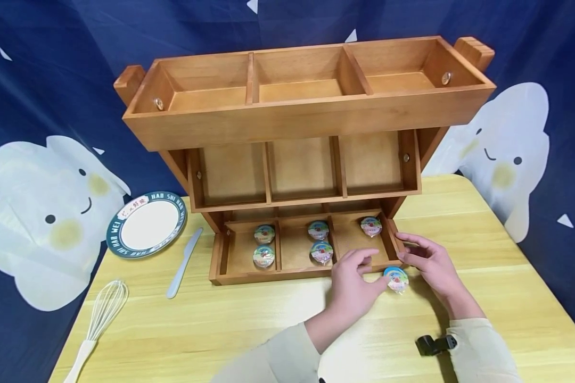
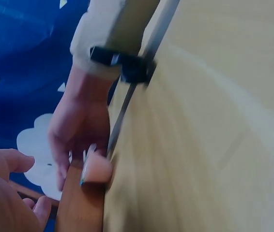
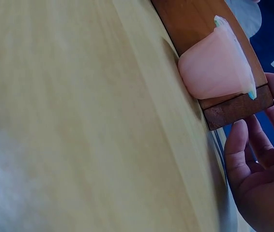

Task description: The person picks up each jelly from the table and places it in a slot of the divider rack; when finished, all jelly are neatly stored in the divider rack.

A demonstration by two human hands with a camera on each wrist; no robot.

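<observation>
A pink jelly cup (image 1: 395,280) with a printed lid stands on the table at the lower tray's front right corner; its pink side (image 3: 217,67) shows in the right wrist view. Beside it, my left hand (image 1: 354,284) has bent, spread fingers that hold nothing. In the left wrist view a gap separates that hand (image 2: 11,193) from the cup (image 2: 97,168). My right hand (image 1: 431,266) touches the right end of the wooden tray (image 1: 287,275) with its fingertips. Two cups (image 1: 264,256) lie in the tray's left compartment, two (image 1: 321,252) in the middle, one (image 1: 371,226) in the right.
The tray is the lowest level of a three-tier wooden rack (image 1: 311,119), whose upper tiers overhang it. Left of the rack are a plate (image 1: 148,226), a light-coloured knife (image 1: 184,263) and a whisk (image 1: 98,324). A dark patterned cloth (image 1: 52,69) hangs behind.
</observation>
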